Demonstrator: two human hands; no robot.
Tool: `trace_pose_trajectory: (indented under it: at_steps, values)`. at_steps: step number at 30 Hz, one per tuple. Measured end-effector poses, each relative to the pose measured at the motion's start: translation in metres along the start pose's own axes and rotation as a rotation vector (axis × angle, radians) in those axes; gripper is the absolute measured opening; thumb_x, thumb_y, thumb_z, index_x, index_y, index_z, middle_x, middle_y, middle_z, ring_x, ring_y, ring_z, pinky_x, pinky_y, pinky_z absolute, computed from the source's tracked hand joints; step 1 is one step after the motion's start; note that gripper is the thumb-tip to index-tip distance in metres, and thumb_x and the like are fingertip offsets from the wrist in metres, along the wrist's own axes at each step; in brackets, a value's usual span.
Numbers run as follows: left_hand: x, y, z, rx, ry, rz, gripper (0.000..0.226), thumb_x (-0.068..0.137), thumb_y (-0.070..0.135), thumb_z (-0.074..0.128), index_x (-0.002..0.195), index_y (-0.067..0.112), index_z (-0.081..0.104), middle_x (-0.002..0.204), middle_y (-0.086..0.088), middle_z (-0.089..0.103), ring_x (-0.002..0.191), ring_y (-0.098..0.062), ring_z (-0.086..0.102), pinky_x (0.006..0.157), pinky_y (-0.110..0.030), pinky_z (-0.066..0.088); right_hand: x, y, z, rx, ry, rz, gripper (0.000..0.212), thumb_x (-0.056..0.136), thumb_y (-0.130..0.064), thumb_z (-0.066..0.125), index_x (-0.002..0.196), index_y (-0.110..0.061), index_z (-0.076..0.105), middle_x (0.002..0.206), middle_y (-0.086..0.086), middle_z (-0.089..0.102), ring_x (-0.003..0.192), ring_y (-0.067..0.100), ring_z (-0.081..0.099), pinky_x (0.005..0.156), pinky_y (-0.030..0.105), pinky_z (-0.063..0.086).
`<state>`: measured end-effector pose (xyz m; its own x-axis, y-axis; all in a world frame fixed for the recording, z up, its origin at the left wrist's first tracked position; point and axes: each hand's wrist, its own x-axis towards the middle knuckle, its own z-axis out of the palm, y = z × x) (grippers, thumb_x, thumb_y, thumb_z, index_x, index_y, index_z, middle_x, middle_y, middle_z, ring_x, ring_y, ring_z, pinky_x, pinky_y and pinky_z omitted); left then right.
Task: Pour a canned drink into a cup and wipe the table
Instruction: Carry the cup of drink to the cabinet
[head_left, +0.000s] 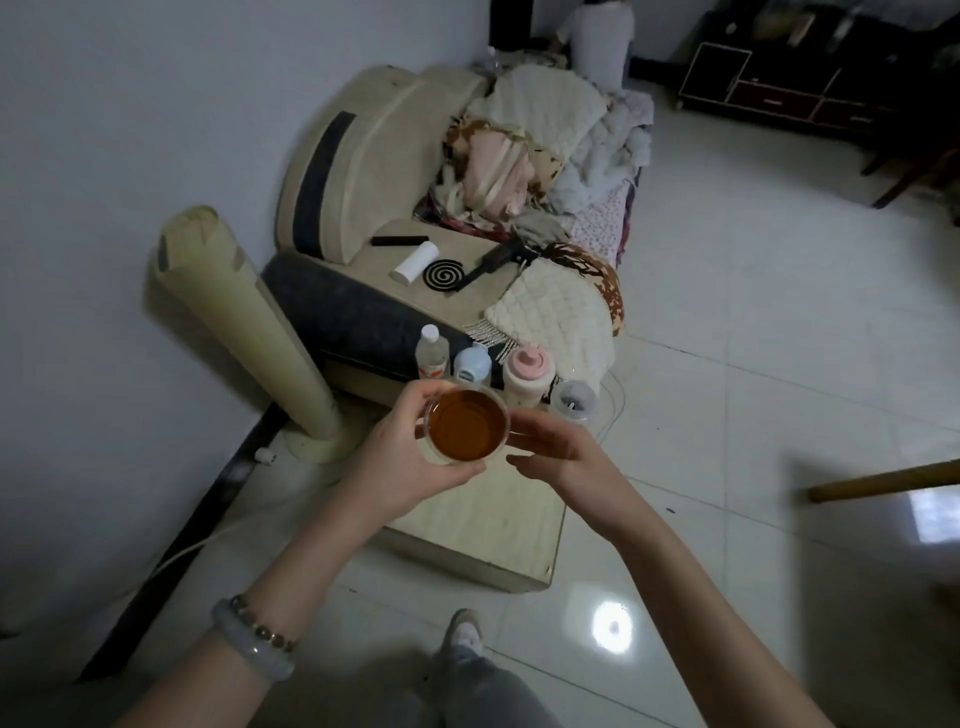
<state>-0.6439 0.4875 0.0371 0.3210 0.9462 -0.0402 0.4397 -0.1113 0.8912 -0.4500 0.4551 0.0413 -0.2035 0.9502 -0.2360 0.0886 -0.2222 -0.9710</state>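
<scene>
Gripping a clear cup (466, 427) full of amber drink, the left hand (400, 457) curls its fingers and thumb round the cup's left side. The right hand (558, 457) lays straight fingers against the cup's right wall, with its thumb just below and not wrapped round it. The cup hangs in the air above the far end of a low beige table (493, 525). Just behind it stand 4 containers: a water bottle (431, 353), a blue-capped bottle (471, 364), a pink bottle (527, 376) and a clear jar (574, 400).

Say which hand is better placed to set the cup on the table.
Left: the left hand wraps around the cup; the right hand only touches its side with straight fingers.
</scene>
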Motion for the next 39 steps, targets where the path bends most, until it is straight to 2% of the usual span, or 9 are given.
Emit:
trace_pose_trajectory:
  at_steps: [4, 8, 11, 15, 23, 28, 32, 36, 39]
  values:
    - [0.040, -0.016, 0.001, -0.020, -0.051, 0.024, 0.074, 0.057, 0.029, 0.085, 0.116, 0.040, 0.042, 0.117, 0.017, 0.055, 0.110, 0.000, 0.053, 0.093, -0.029, 0.047, 0.026, 0.005, -0.008, -0.015, 0.065, 0.036, 0.058, 0.079, 0.021, 0.044, 0.122, -0.016, 0.056, 0.119, -0.006, 0.062, 0.111, 0.003, 0.058, 0.092, 0.023, 0.048]
    - [0.071, -0.035, 0.004, -0.024, -0.121, 0.028, 0.074, 0.061, 0.020, 0.087, 0.118, 0.035, 0.043, 0.120, 0.012, 0.054, 0.111, -0.001, 0.053, 0.094, -0.028, 0.047, 0.051, 0.016, -0.012, 0.015, 0.119, 0.082, 0.057, 0.079, 0.022, 0.043, 0.120, -0.014, 0.056, 0.117, -0.005, 0.062, 0.106, 0.000, 0.059, 0.091, 0.023, 0.048]
    - [0.091, -0.049, 0.007, -0.012, -0.169, 0.032, 0.074, 0.061, 0.021, 0.087, 0.117, 0.038, 0.041, 0.119, 0.018, 0.052, 0.111, 0.005, 0.050, 0.093, -0.024, 0.046, 0.068, 0.029, -0.015, 0.045, 0.164, 0.106, 0.057, 0.078, 0.024, 0.042, 0.116, -0.016, 0.057, 0.114, -0.004, 0.063, 0.102, -0.002, 0.060, 0.089, 0.021, 0.049]
    - [0.114, -0.075, 0.016, -0.026, -0.242, 0.019, 0.073, 0.061, 0.020, 0.087, 0.110, 0.046, 0.040, 0.115, 0.027, 0.050, 0.109, 0.010, 0.047, 0.092, -0.021, 0.045, 0.085, 0.055, -0.017, 0.084, 0.241, 0.148, 0.057, 0.079, 0.022, 0.042, 0.119, -0.013, 0.058, 0.117, 0.000, 0.064, 0.109, 0.007, 0.060, 0.091, 0.024, 0.049]
    - [0.135, -0.155, 0.062, -0.059, -0.346, -0.057, 0.074, 0.061, 0.018, 0.087, 0.111, 0.046, 0.039, 0.115, 0.025, 0.050, 0.109, 0.012, 0.047, 0.089, -0.007, 0.039, 0.109, 0.139, -0.013, 0.170, 0.354, 0.265, 0.058, 0.079, 0.023, 0.040, 0.120, -0.012, 0.058, 0.118, 0.000, 0.064, 0.112, 0.011, 0.059, 0.096, 0.029, 0.048]
    - [0.139, -0.215, 0.101, -0.067, -0.361, -0.102, 0.076, 0.061, 0.019, 0.086, 0.116, 0.040, 0.039, 0.120, 0.022, 0.049, 0.115, 0.005, 0.045, 0.097, -0.025, 0.043, 0.126, 0.207, -0.014, 0.119, 0.379, 0.314, 0.057, 0.079, 0.021, 0.041, 0.124, -0.010, 0.056, 0.122, 0.002, 0.063, 0.114, 0.007, 0.057, 0.096, 0.024, 0.048]
    - [0.141, -0.267, 0.132, -0.053, -0.374, -0.131, 0.077, 0.061, 0.025, 0.086, 0.114, 0.050, 0.036, 0.121, 0.020, 0.049, 0.117, -0.003, 0.047, 0.097, -0.032, 0.044, 0.139, 0.266, -0.015, 0.109, 0.367, 0.350, 0.059, 0.079, 0.020, 0.041, 0.125, -0.015, 0.055, 0.122, -0.002, 0.062, 0.116, 0.008, 0.055, 0.098, 0.027, 0.047]
    - [0.140, -0.311, 0.160, -0.045, -0.359, -0.152, 0.075, 0.061, 0.033, 0.085, 0.113, 0.055, 0.036, 0.119, 0.028, 0.049, 0.114, 0.003, 0.048, 0.095, -0.024, 0.042, 0.150, 0.317, -0.015, 0.132, 0.359, 0.364, 0.059, 0.079, 0.019, 0.043, 0.122, -0.019, 0.058, 0.121, -0.004, 0.063, 0.115, 0.008, 0.057, 0.100, 0.033, 0.046]
    - [0.141, -0.337, 0.175, -0.059, -0.344, -0.151, 0.076, 0.060, 0.027, 0.086, 0.112, 0.054, 0.039, 0.116, 0.030, 0.051, 0.112, 0.004, 0.049, 0.094, -0.019, 0.040, 0.154, 0.346, -0.016, 0.148, 0.358, 0.357, 0.056, 0.081, 0.016, 0.046, 0.119, -0.023, 0.059, 0.120, -0.005, 0.064, 0.114, 0.008, 0.057, 0.101, 0.035, 0.046]
